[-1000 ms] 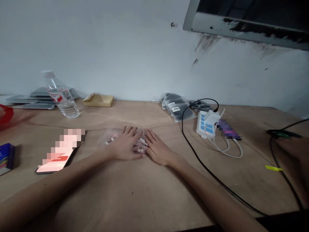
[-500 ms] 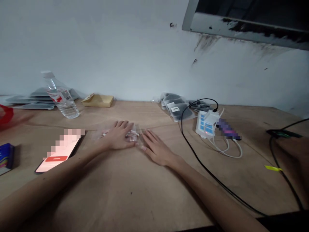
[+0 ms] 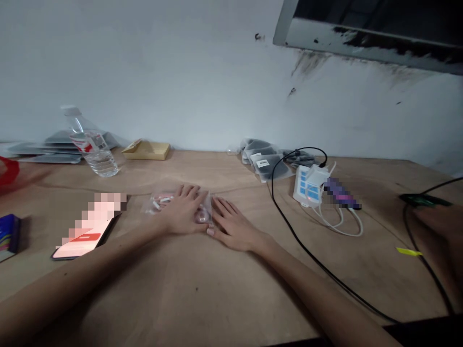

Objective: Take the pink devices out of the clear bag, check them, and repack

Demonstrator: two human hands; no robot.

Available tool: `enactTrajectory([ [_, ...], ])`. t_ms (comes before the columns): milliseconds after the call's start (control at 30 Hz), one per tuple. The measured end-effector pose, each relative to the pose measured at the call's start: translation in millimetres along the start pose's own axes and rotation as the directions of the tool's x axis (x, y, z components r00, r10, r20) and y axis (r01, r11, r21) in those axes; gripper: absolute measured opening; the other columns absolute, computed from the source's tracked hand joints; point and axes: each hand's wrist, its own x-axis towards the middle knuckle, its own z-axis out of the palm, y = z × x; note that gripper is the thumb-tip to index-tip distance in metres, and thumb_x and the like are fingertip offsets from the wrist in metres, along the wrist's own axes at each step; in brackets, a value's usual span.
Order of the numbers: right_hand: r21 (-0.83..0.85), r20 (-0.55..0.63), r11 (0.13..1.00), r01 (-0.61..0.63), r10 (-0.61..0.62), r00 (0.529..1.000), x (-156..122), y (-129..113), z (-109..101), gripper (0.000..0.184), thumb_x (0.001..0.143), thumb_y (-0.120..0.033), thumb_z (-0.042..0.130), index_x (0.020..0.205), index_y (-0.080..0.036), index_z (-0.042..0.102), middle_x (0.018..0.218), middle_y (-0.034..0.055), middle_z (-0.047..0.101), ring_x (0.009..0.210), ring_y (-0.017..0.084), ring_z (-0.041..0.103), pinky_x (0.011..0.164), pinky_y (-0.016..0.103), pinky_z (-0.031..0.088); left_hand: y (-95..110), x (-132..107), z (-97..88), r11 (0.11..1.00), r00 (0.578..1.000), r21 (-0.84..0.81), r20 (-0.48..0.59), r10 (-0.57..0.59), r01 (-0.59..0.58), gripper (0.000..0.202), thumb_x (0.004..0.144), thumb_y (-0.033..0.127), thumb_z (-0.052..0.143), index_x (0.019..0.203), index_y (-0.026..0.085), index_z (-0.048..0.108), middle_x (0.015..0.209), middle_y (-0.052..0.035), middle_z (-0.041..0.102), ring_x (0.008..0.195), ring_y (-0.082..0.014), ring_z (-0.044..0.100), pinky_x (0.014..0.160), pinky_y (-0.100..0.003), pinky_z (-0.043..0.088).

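A small clear plastic bag (image 3: pixel 161 201) with pink and white small parts inside lies flat on the wooden table (image 3: pixel 224 289). My left hand (image 3: pixel 184 211) rests palm down on the bag, fingers stretched flat over its right part. Beside it, my right hand (image 3: pixel 231 225) lies flat on the table with fingers extended, its fingertips touching the bag's right edge. Neither hand grips anything.
A phone (image 3: pixel 87 236) lies left of the bag, a water bottle (image 3: pixel 92 144) and a cardboard box (image 3: pixel 147 150) stand near the wall. Bagged dark items (image 3: pixel 264 161), a white and blue charger block (image 3: pixel 309 185) with white cables and a black cable (image 3: pixel 307 250) lie to the right.
My left hand slid the bag left and back a little, then returned slightly toward me. My right hand moved left and closed up against the bag's edge.
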Motion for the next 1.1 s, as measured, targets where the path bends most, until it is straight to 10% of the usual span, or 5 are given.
enactTrajectory([
  [500,0.022,-0.188,0.977,-0.214,0.214,0.958,-3.4,51.3,8.5,0.071,0.102,-0.061,0.035,0.150,-0.010,0.046,0.160,0.0211,0.037,0.150,0.035,0.031,0.121,0.056,0.028,-29.4,-10.6,-17.0,0.997,0.989,-0.066,0.147,-0.026,0.036,0.088,0.081,0.078,0.052,0.147,0.021,0.043,0.153,-0.0187,0.044,0.140,-0.0421,0.039,0.111,-0.059,0.030],
  [867,0.174,-0.223,0.971,-0.165,0.202,0.954,1.9,56.6,9.1,0.062,0.104,-0.058,0.033,0.141,-0.017,0.060,0.154,0.0174,0.048,0.146,0.033,0.040,0.119,0.058,0.032,-14.7,-2.6,-5.5,0.996,0.999,-0.081,-0.018,-0.047,0.046,0.072,0.087,0.074,0.052,0.135,0.021,0.053,0.135,-0.0150,0.058,0.125,-0.0369,0.052,0.106,-0.053,0.036],
  [1100,0.225,-0.191,0.973,0.049,-0.005,0.982,0.4,25.8,-4.1,0.060,0.105,-0.057,0.034,0.155,-0.025,0.040,0.156,0.0100,0.047,0.145,0.028,0.042,0.119,0.055,0.034,-15.2,-3.3,-5.8,0.998,0.999,-0.049,-0.006,-0.031,0.031,0.080,0.087,0.080,0.046,0.139,0.019,0.050,0.139,-0.0177,0.056,0.128,-0.0378,0.051,0.107,-0.053,0.036],
])
